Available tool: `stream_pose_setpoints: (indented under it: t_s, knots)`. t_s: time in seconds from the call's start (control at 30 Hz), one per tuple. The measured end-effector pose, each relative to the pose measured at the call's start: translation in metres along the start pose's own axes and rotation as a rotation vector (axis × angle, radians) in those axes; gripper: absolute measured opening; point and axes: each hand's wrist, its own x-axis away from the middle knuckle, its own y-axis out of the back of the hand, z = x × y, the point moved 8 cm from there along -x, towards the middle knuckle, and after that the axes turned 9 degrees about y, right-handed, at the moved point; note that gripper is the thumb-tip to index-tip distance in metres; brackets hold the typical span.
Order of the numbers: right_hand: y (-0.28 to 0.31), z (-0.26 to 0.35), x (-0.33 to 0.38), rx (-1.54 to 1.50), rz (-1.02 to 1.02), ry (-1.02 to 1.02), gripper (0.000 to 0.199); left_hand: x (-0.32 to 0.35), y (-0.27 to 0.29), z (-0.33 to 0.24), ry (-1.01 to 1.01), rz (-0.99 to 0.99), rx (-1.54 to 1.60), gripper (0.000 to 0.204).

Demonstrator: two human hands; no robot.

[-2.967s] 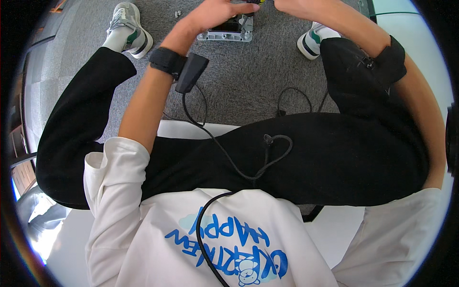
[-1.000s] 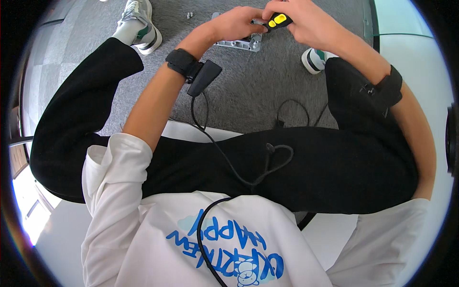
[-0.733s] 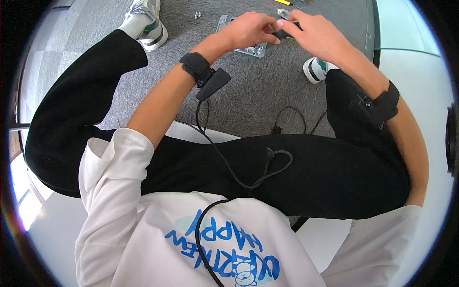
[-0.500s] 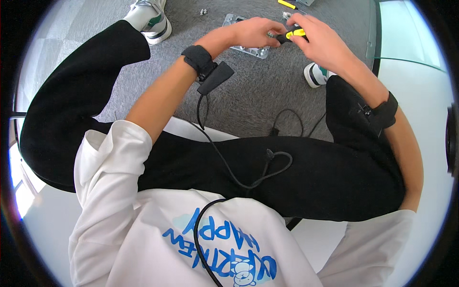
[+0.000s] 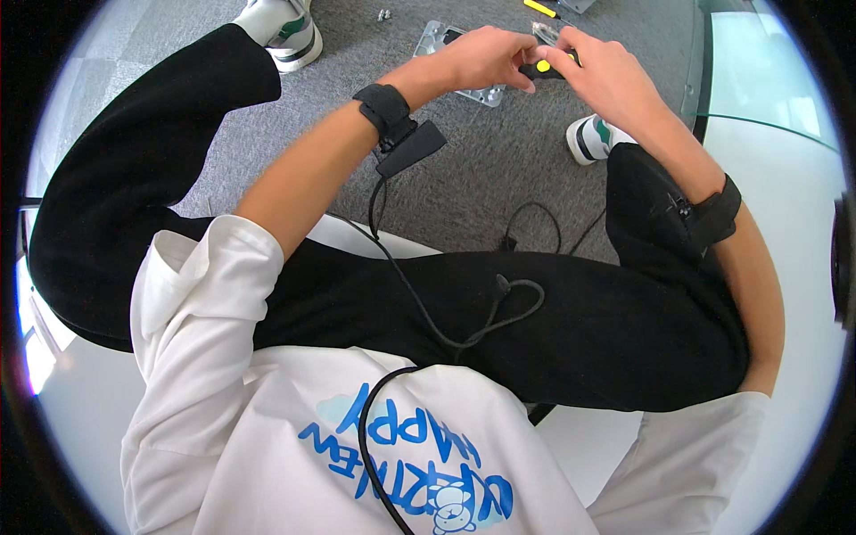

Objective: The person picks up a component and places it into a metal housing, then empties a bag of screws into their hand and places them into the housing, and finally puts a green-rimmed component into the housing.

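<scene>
A short black hand tool with yellow parts (image 5: 546, 68) is held between my two hands above the carpet. My right hand (image 5: 611, 78) closes round its right end, thumb and fingers pressed on it. From the other side, my left hand (image 5: 489, 59) pinches the tool's left end; its fingertips partly cover that end. Below and behind my left hand lies a flat silver metal plate (image 5: 430, 40) with holes, partly hidden by the hand and wrist. Just beyond the tool, a small clear bag or bundle of bright parts (image 5: 545, 33) shows between the hands.
A yellow-handled tool (image 5: 540, 8) lies at the far edge beside a grey object (image 5: 578, 4). Several small metal pieces (image 5: 383, 15) rest on the grey carpet (image 5: 481, 187). A glass panel (image 5: 767, 80) stands at right. Black cables (image 5: 419, 308) cross my lap.
My left hand has shifted slightly right and closed on the tool's end. The tool has turned in my right hand, showing less yellow.
</scene>
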Motion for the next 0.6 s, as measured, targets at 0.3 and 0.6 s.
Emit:
stream_pose_setpoints:
  t_s: [0.3,0.6]
  knots:
    - [0.009,0.034,0.014,-0.044,-0.214,0.579,0.037,0.0,0.003,0.002,-0.07,0.23,0.129,0.036]
    - [-0.006,-0.011,0.003,-0.148,-0.115,-0.046,0.029,-0.002,0.003,-0.009,-0.157,-0.092,-0.062,0.055]
